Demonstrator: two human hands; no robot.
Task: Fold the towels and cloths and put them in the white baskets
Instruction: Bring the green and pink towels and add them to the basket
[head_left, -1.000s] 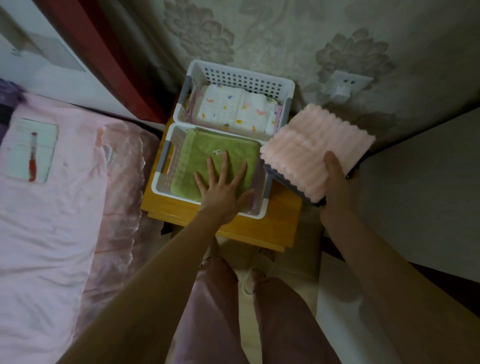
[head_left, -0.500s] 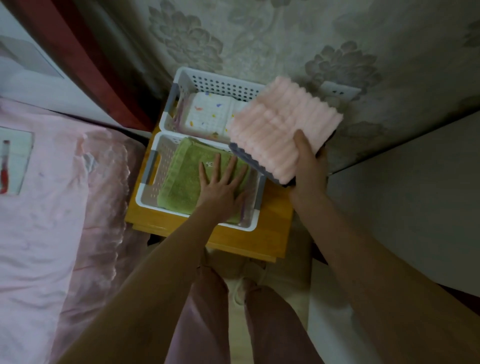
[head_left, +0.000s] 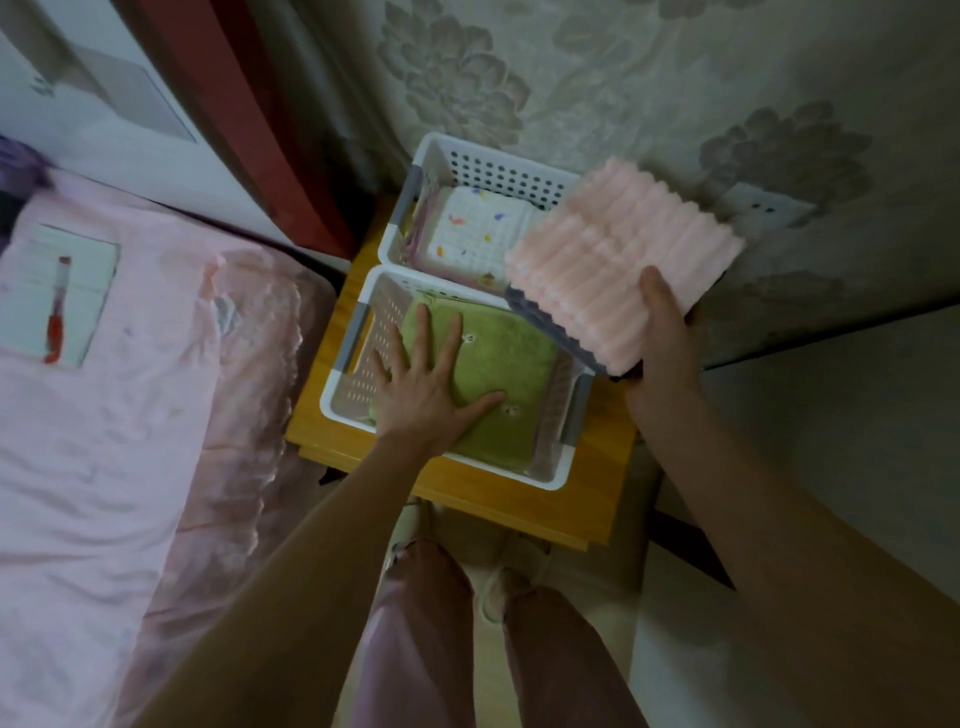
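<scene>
Two white baskets stand on a small wooden table. The near basket (head_left: 345, 400) holds a folded green towel (head_left: 511, 374). My left hand (head_left: 423, 384) presses flat on the towel's left part with fingers spread. The far basket (head_left: 431, 161) holds a folded white cloth with coloured spots (head_left: 475, 231). My right hand (head_left: 662, 338) grips a folded pink ribbed towel (head_left: 618, 275) with a grey underside, held in the air over the right edges of both baskets.
The wooden table (head_left: 602, 483) stands against a flowered wall with a socket (head_left: 763, 210). A bed with pink sheets (head_left: 104, 441) lies to the left. A red curtain (head_left: 249, 104) hangs behind. My legs are below the table's front edge.
My right hand has carried the pink towel leftward from beside the near basket to above the baskets' right edges. My left hand has shifted to the towel's left side, still pressing flat.
</scene>
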